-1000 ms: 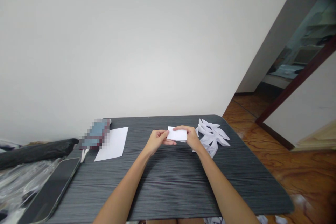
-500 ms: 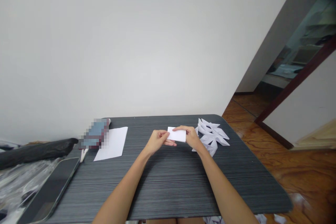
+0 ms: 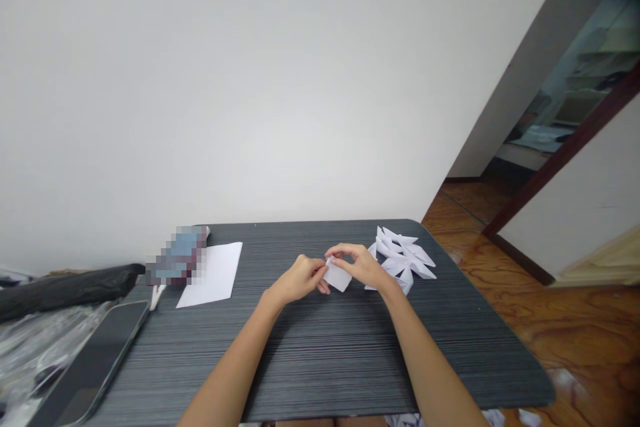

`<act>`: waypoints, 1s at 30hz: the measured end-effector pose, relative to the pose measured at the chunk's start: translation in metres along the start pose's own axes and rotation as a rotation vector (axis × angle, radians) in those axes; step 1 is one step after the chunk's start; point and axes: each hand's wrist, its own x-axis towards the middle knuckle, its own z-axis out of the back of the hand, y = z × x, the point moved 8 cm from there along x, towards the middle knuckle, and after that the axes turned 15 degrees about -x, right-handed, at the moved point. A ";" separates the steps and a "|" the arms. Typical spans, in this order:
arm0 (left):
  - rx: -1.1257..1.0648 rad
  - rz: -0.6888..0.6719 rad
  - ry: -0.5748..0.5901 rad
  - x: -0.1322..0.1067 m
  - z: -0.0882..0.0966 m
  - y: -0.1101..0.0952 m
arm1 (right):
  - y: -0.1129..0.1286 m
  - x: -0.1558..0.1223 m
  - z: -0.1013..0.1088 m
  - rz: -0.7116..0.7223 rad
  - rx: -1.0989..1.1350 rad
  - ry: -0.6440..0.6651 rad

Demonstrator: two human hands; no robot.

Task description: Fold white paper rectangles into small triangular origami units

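A pale wall (image 3: 280, 100) fills most of my feed, with a doorway (image 3: 550, 130) at two o'clock and wood-patterned floor (image 3: 575, 320) at three. Below the wall I have a dark, finely striped table (image 3: 325, 360). I read my clock from the small folded paper (image 3: 340, 276), which sits between the two hands over the far half of the tabletop; from this angle I can't tell whether it touches the surface. It is tilted, one corner pointing between five and six.

On its nine o'clock side, the left hand (image 3: 303, 278) has thumb and forefinger together on the paper's edge, the other fingers curled under. From two o'clock the right hand (image 3: 364, 268) pinches the upper corner between thumb and fingertips.

Just beyond that hand, between two and three, I see a cluster of pointed white paper pieces (image 3: 407, 258). Out at nine lies a flat white sheet (image 3: 220, 275), partly covered by a pixelated object (image 3: 181, 255) I can't identify. A dark, flat, phone-like device (image 3: 107, 360) lies at eight, beside crumpled clear plastic (image 3: 47, 340). At four, past the table's near edge, I notice white paper scraps (image 3: 530, 417).
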 end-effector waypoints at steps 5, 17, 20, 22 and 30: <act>0.203 -0.045 0.070 -0.003 0.000 -0.002 | 0.004 -0.003 -0.005 0.032 -0.074 0.102; 0.341 0.000 0.135 -0.009 0.005 -0.003 | 0.009 -0.005 -0.015 -0.018 -0.061 0.147; 0.268 0.013 0.113 -0.009 0.009 -0.005 | -0.004 -0.001 -0.019 -0.085 0.069 0.100; 0.238 0.013 0.105 -0.009 0.010 -0.006 | -0.010 0.001 -0.023 -0.104 0.102 0.084; 0.089 0.022 0.084 -0.008 0.010 -0.004 | -0.010 0.003 -0.020 -0.077 0.122 -0.017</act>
